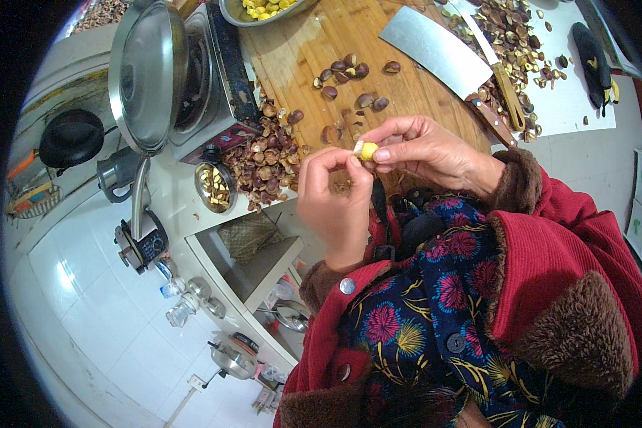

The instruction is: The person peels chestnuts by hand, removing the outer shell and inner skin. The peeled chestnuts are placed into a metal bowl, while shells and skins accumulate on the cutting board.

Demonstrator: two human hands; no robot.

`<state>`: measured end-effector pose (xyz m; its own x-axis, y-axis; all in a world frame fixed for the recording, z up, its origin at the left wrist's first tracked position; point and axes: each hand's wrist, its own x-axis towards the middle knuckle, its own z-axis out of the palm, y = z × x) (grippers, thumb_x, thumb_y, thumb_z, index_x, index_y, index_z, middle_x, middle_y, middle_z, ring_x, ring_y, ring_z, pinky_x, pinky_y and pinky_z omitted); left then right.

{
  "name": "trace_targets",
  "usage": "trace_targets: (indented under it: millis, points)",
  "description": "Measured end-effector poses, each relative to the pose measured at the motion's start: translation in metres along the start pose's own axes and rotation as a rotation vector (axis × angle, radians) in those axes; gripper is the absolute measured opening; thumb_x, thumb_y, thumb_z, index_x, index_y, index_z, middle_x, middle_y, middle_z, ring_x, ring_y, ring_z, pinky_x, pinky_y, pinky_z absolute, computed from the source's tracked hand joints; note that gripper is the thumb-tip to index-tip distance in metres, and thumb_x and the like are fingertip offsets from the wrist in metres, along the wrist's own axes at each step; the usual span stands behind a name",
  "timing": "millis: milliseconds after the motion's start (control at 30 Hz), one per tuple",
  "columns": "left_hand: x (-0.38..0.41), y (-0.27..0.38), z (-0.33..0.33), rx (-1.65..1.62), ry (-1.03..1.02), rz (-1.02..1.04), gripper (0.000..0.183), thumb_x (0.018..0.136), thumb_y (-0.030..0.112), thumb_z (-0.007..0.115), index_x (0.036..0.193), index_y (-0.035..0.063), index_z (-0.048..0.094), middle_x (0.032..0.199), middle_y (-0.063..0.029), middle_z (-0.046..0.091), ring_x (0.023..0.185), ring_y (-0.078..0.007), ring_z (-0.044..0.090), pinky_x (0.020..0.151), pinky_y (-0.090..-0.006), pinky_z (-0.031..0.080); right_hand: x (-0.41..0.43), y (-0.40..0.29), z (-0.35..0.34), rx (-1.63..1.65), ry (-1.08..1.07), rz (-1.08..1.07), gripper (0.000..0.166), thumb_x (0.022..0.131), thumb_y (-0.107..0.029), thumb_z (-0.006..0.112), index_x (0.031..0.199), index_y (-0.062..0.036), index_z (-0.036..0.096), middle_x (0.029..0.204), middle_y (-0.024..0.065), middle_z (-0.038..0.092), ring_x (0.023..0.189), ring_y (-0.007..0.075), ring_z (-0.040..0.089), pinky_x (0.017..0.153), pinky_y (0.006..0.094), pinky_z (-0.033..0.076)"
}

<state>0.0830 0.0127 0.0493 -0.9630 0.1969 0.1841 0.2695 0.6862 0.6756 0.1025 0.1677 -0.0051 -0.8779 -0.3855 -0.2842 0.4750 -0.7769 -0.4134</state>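
A yellow chestnut kernel (pixel 369 150), largely bare, is pinched between the thumb and fingers of my right hand (pixel 433 152). A pale scrap stands up at its left end. There my left hand (pixel 334 198) closes its thumb and forefinger on the nut's edge. Both hands are just above the near edge of a wooden cutting board (pixel 294 59). Beyond them several brown chestnuts (pixel 345 69) lie loosely on the board. A heap of brown chestnut shells (pixel 270 160) spreads off the board's left side.
A cleaver (pixel 438 48) and a wood-handled knife (pixel 505 91) lie at the right, beside more shells (pixel 513 32). A metal bowl (pixel 235 20) holds yellow kernels at the back. An oval metal dish (pixel 230 184) holds pale pieces. At left a lidded pan (pixel 150 75) sits on a stove.
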Motion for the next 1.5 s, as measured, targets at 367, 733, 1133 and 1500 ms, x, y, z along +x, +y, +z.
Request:
trace_targets:
  millis: [367,733,1133,1500]
  points:
    - [0.002,-0.01,-0.014,-0.473,-0.095,-0.337,0.013,0.091,0.01,0.049,0.086,0.0004,0.056,0.084,-0.0056,0.057,0.072,-0.0122,0.054,0.068,-0.0227,0.045,0.0,-0.004,-0.009,0.137,-0.082,0.035,0.034,0.089,-0.01,0.061,0.122,-0.0032,0.055,0.111,0.0043,0.063,0.095,0.0121,0.063,0.08,0.0222,0.052]
    - [0.0,-0.007,0.001,0.035,0.013,0.179,0.023,0.072,0.005,0.075,0.095,0.0067,0.07,0.087,-0.0077,0.067,0.077,-0.0194,0.063,0.07,-0.0297,0.05,0.004,0.003,-0.005,0.091,-0.02,-0.019,0.026,0.087,-0.009,0.063,0.112,-0.0041,0.059,0.106,0.004,0.064,0.096,0.0121,0.062,0.088,0.0262,0.049]
    - [0.003,-0.009,-0.001,0.225,0.019,0.311,0.018,0.07,0.006,0.074,0.086,0.0101,0.068,0.08,-0.0046,0.065,0.073,-0.0221,0.062,0.066,-0.0319,0.05,0.005,0.003,-0.006,-0.062,0.059,-0.008,0.019,0.083,-0.006,0.067,0.102,-0.0023,0.063,0.097,0.0053,0.066,0.092,0.0131,0.062,0.086,0.0269,0.048]
    - [-0.001,-0.001,0.006,-0.064,0.017,-0.129,0.01,0.079,0.007,0.067,0.083,0.0044,0.059,0.078,-0.0027,0.061,0.074,-0.0144,0.059,0.068,-0.0283,0.047,0.006,0.008,-0.009,0.114,0.006,0.051,0.025,0.087,-0.009,0.063,0.111,-0.0017,0.06,0.106,0.0071,0.065,0.096,0.0144,0.063,0.089,0.0262,0.05]
